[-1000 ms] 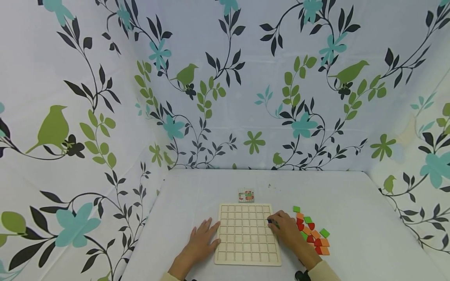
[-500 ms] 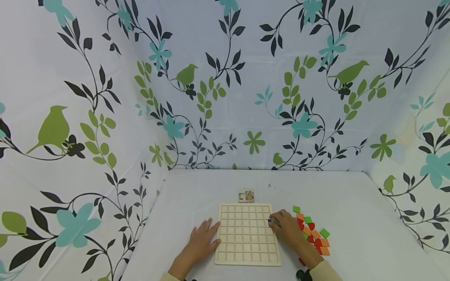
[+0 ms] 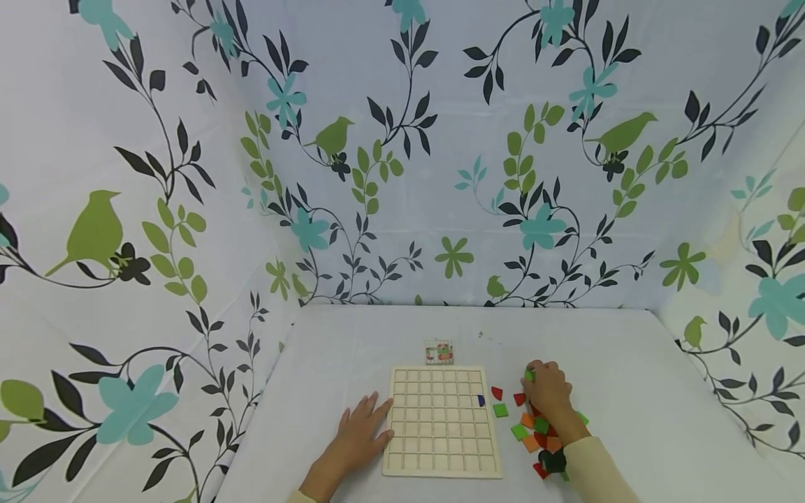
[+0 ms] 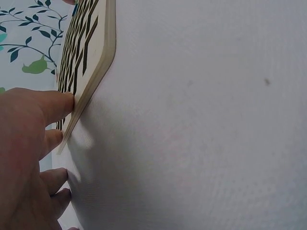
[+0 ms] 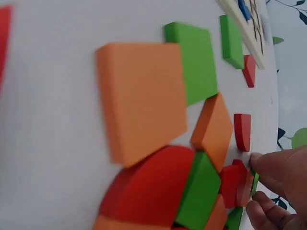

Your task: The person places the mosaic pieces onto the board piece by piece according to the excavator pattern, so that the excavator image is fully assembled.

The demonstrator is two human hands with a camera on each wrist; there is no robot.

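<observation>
A pale wooden grid board (image 3: 441, 423) lies in front of me. One small dark blue piece (image 3: 481, 401) sits in a cell near its right edge. My left hand (image 3: 357, 434) rests at the board's left side, fingers spread and touching the rim; the left wrist view shows a fingertip on the board's edge (image 4: 98, 72). To the right of the board, my right hand (image 3: 550, 391) is over the loose tiles. Its thumb and fingers pinch a green tile (image 3: 530, 375) at the far end of the pile, also visible in the right wrist view between the fingertips (image 5: 268, 165).
Loose green, orange and red tiles (image 3: 531, 443) lie right of the board, partly under my right hand and wrist. A small picture card (image 3: 439, 352) lies behind the board. A floral curtain (image 3: 453, 175) hangs beyond the white table (image 3: 339, 342).
My right hand has let go of the blue piece, leaving it in the board, and moved right to a green tile. More tiles beside the board are uncovered. The left hand has stayed put.
</observation>
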